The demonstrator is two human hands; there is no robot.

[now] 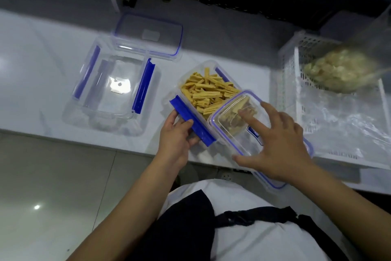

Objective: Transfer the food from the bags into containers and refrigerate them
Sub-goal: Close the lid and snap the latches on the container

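- While the container of yellow sticks sits on the surface, a lid half covers it.
- Left hand grips its blue clip.
- Right hand, fingers spread, presses the lid.
- Bag lies in basket.

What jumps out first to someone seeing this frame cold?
The clear container heaped with yellow food sticks, at the counter's near edge, with its lid only partly over it. The left hand grips its blue side latch while the right hand rests spread on the lid. Next, the empty container to the left, and a bag of pale food in the white basket at right.
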